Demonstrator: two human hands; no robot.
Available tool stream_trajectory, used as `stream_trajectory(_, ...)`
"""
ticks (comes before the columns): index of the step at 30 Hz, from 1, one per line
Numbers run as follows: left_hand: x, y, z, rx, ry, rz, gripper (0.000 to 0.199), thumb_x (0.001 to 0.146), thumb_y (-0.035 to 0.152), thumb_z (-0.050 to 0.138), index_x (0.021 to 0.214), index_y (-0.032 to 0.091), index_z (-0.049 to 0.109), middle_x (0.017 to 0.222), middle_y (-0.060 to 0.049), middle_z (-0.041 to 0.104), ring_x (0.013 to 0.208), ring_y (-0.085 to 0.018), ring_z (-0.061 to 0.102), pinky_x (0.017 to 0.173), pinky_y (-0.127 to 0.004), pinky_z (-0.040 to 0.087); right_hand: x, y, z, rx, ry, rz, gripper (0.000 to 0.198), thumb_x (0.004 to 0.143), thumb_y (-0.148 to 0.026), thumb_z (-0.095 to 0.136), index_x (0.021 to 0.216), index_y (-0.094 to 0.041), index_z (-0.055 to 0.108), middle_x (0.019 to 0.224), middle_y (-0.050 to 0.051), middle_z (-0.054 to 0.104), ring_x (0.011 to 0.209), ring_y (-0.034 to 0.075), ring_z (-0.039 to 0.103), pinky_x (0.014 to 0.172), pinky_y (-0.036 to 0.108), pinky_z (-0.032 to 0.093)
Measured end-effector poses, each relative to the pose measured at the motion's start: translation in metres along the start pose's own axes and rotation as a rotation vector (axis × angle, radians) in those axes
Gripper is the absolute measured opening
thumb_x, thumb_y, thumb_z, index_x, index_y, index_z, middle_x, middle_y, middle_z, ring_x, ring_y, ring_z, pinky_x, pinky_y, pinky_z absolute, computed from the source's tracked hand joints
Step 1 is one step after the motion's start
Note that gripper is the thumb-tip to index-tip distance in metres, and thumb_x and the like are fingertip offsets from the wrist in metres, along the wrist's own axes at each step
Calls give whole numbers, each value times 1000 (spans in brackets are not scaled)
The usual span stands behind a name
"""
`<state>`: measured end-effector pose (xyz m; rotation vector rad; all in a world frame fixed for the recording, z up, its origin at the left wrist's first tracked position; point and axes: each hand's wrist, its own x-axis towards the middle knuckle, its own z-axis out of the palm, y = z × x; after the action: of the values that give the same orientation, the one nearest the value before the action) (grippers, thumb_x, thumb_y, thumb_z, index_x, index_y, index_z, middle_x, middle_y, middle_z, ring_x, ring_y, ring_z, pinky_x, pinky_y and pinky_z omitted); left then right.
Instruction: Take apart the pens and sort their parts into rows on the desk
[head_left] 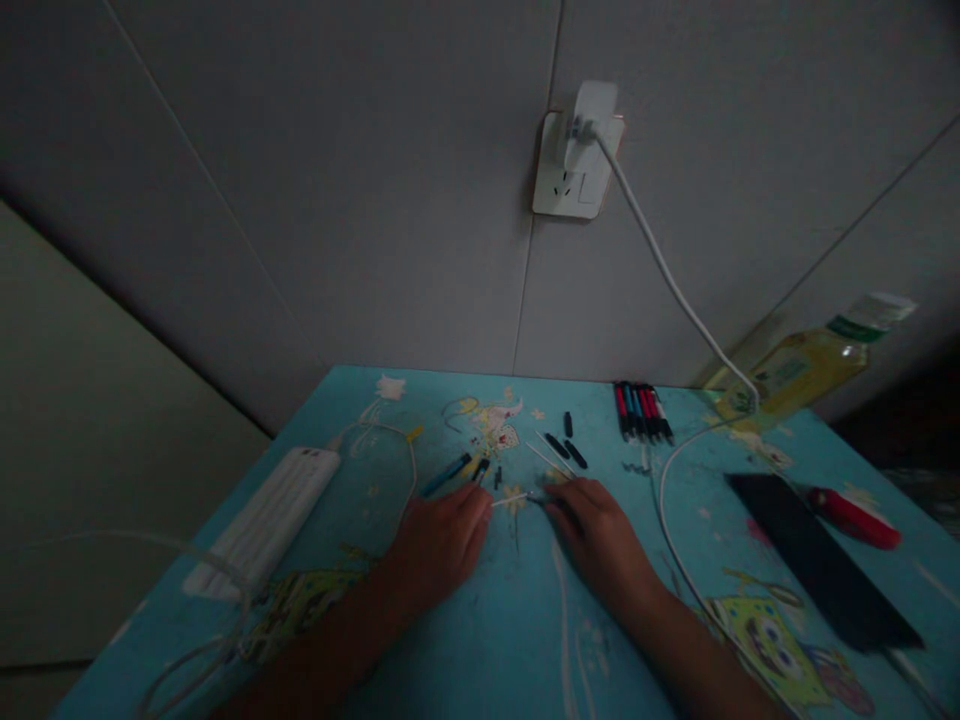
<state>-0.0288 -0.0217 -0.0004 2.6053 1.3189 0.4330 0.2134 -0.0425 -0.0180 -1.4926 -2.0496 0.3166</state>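
Note:
My left hand (442, 528) is closed over the middle of the table, gripping the end of a thin white pen refill (510, 499) that points right. My right hand (598, 535) pinches a small dark pen part (541, 499), close to the refill's other end; the dim light hides whether they touch. Beyond my left fingers lie a blue pen barrel (446, 474) and a second dark barrel (481, 469). Several black grips (556, 446) and loose white refills (551, 455) lie past my right hand. Small dark springs (498, 478) rest between the hands.
Several pens (641, 412) lie in a row at the back right, near a tilted bottle of yellow liquid (806, 365). A white power strip (266, 520) is at left. A white cable (664, 480) runs down from a wall charger (592, 110). A black slab (821, 560) and red-handled tool (855, 518) lie right.

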Motion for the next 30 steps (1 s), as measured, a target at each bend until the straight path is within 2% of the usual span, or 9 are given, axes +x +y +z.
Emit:
stream_trajectory(6, -2, 2, 0, -37, 14, -13, 26, 102, 30, 34, 87, 20, 53, 79, -2, 62, 71, -18, 62, 65, -30, 40, 7, -6, 9, -82, -26, 4, 13, 94, -20, 58, 96, -22, 71, 94, 8, 65, 91, 24, 62, 87, 40, 51)
stream_trajectory(11, 0, -3, 5, -25, 39, -1, 36, 104, 38, 34, 82, 20, 57, 75, -1, 65, 67, -17, 65, 61, -28, 41, 4, -7, 4, 76, 14, 31, 14, 96, -22, 54, 97, -21, 68, 93, 7, 69, 89, 22, 64, 85, 39, 52)
stream_trajectory(14, 0, -7, 8, -75, 92, 47, 31, 104, 36, 35, 100, 21, 62, 81, -2, 70, 69, -16, 67, 65, -26, 46, -1, -11, -5, 231, 64, 96, 15, 96, -28, 55, 101, -23, 68, 96, 5, 71, 89, 21, 66, 82, 34, 53)
stream_trajectory(17, 0, -6, 6, -86, 129, 96, 29, 104, 32, 36, 117, 25, 61, 87, -2, 72, 74, -16, 68, 70, -26, 48, -3, -16, -12, 345, 104, 172, 15, 95, -31, 57, 100, -24, 70, 95, 4, 71, 87, 19, 67, 75, 30, 54)
stream_trajectory(23, -2, 0, 0, 12, 14, 73, 24, 102, 30, 40, 106, 25, 63, 84, -1, 67, 71, -18, 66, 61, -28, 42, -2, -23, -16, 482, 117, 87, 14, 94, -26, 57, 99, -24, 70, 99, 5, 67, 90, 18, 64, 81, 31, 53)
stream_trajectory(30, -2, -1, 0, -25, -19, 79, 25, 102, 30, 38, 101, 25, 63, 88, -2, 64, 75, -17, 64, 62, -29, 39, -3, -29, -19, 493, 90, 34, 15, 94, -23, 56, 98, -24, 70, 96, 6, 66, 89, 18, 64, 78, 30, 53)
